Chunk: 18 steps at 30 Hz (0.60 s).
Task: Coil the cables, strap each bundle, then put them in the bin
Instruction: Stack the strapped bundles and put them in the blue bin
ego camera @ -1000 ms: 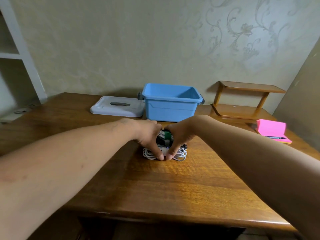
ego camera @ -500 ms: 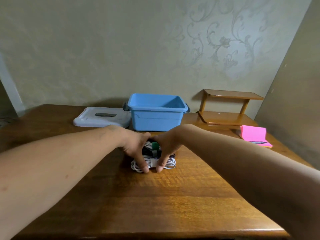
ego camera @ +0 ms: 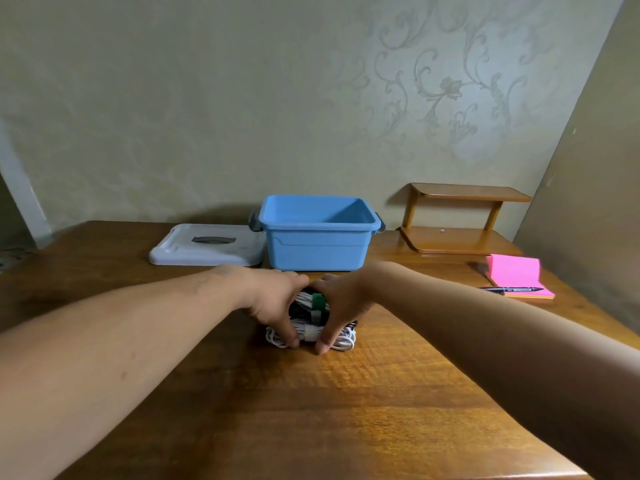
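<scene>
Indoors, wooden table (ego camera: pixel 311 427) (floral wallpaper (ego camera: pixel 446 88) behind), blue bin (ego camera: pixel 317 247), lid (ego camera: pixel 207 247) beside.

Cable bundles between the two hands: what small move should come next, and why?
Probably lift the cable bundles straight up off the table. The left hand and right hand grip them from both sides, they look strapped, and the open blue bin stands just behind.

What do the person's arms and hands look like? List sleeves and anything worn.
The left hand and right hand are bare. The left arm and right arm are uncovered to the frame edges, with no sleeve or cuff in view. No glove, watch, bracelet or ring shows; some fingers are hidden.
</scene>
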### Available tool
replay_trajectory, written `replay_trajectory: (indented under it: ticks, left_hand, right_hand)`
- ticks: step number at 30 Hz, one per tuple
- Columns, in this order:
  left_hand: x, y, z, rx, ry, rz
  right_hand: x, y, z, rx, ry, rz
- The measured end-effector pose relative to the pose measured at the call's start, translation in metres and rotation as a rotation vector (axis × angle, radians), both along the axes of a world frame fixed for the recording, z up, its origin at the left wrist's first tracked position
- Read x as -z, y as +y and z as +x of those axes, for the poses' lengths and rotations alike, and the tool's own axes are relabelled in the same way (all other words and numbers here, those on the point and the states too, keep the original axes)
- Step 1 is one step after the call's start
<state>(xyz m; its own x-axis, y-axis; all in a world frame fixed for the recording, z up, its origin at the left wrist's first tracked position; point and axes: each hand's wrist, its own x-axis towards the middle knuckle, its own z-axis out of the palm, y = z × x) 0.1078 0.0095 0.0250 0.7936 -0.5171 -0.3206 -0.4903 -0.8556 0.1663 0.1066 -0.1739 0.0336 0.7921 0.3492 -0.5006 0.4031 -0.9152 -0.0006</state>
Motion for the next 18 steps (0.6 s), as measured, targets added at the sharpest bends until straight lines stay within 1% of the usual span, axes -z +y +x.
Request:
replay_trajectory:
  ticks: [3,6,9,12,15,18]
  left_hand:
    - [-0.001,-0.005,0.000,0.025,-0.079,0.054]
    - [0.000,-0.009,0.000,0.013,-0.159,0.078]
    - [0.005,-0.009,-0.005,-0.034,-0.223,0.029]
    - [0.009,-0.005,-0.014,-0.068,-0.173,-0.051]
    - [-0.014,-0.005,-0.012,-0.031,-0.169,-0.096]
    - [-0.074,-0.015,0.009,-0.020,-0.322,-0.099]
  right_hand:
    - [0.012,-0.007,0.002,-0.011,-0.112,0.060]
    - [0.015,-0.010,0.004,-0.019,-0.167,0.127]
    - [0.013,-0.010,0.003,-0.029,-0.198,0.208]
    - [0.011,-0.011,-0.003,-0.038,-0.189,0.208]
    - [-0.018,-0.016,-0.005,-0.069,-0.147,0.224]
    - [-0.083,-0.025,0.016,-0.072,-0.241,0.233]
